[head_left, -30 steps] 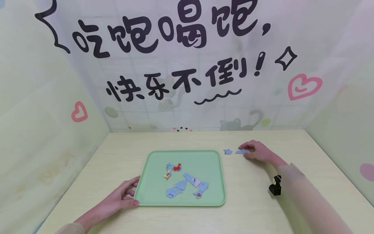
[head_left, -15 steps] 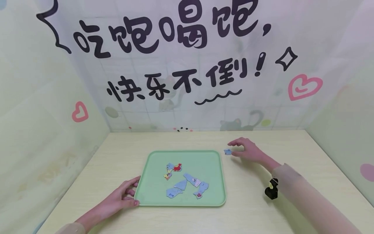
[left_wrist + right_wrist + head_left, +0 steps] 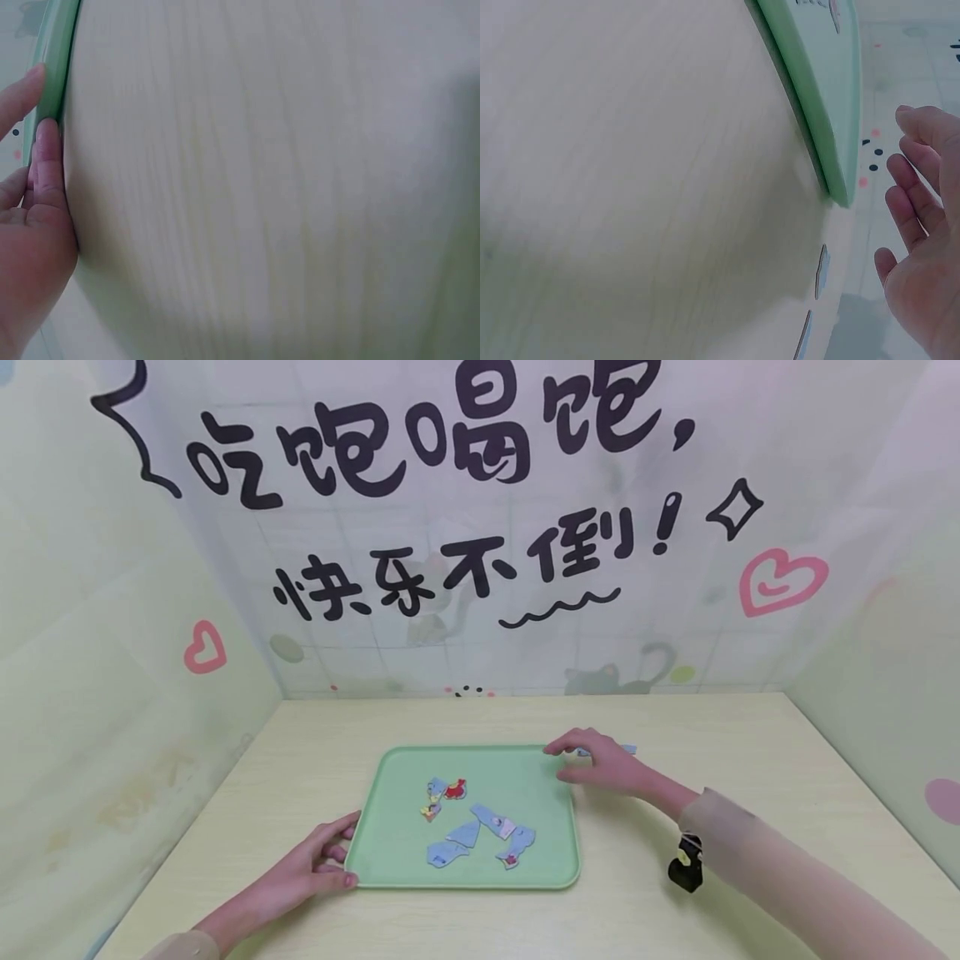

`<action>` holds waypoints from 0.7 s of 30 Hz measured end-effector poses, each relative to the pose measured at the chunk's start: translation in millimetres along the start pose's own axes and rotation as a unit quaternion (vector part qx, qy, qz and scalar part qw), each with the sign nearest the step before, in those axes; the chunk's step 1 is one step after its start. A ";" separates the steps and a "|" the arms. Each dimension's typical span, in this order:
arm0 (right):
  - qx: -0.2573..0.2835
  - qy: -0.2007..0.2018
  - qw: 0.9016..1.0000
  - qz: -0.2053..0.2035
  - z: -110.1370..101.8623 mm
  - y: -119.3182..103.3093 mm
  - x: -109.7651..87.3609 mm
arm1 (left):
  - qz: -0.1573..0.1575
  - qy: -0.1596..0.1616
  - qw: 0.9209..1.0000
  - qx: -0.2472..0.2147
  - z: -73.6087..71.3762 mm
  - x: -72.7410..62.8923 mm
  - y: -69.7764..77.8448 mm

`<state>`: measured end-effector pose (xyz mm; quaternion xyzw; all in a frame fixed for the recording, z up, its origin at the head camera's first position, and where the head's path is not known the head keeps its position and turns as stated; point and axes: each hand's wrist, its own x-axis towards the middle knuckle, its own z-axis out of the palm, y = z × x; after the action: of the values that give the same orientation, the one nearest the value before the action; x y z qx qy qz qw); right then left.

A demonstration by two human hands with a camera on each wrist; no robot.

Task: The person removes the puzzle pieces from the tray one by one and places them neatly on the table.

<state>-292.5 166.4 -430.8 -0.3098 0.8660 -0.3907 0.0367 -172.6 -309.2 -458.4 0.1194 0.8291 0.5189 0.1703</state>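
Observation:
A pale green tray (image 3: 465,886) lies on the table with several irregular puzzle pieces in it. Blue ones (image 3: 447,853) are toward its front; a red one (image 3: 454,789) and a yellow one (image 3: 430,811) sit farther back. At the front left corner, my left hand (image 3: 318,864) grips the tray's rim, fingers along its side. My right hand (image 3: 611,766) hovers by the back right corner, fingers loosely bent and apart, holding nothing. Two blue pieces on the table, one (image 3: 822,271) nearer the tray and another (image 3: 804,336), are partly hidden behind this hand in the head view.
The light wooden table (image 3: 300,760) ends at a printed back wall (image 3: 495,652) with lettering, and side walls flank it. A black device (image 3: 686,864) hangs from the right wrist.
My right hand has moved left from the farther blue piece, past the nearer one, to the tray's back right corner. Both pieces stay on the table. The left hand and tray keep still.

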 end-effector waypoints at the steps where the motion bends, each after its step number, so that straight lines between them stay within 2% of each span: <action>1: 0.000 -0.005 1.000 -0.005 2.8 -2.3 -0.2 | 0.000 0.000 1.000 0.000 0.0 0.1 -0.1; 6: -0.007 -0.026 0.999 -0.030 16.8 -12.3 -2.0 | 0.005 -0.002 1.000 0.000 0.0 0.4 -1.7; 21: -0.018 -0.079 0.995 -0.052 47.7 -29.9 -11.8 | -0.002 0.004 1.000 0.004 -0.2 0.9 -1.0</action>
<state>-253.3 126.8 -445.0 -0.3851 0.8501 -0.3506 0.0788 -173.5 -309.4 -459.4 0.1165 0.8320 0.5160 0.1670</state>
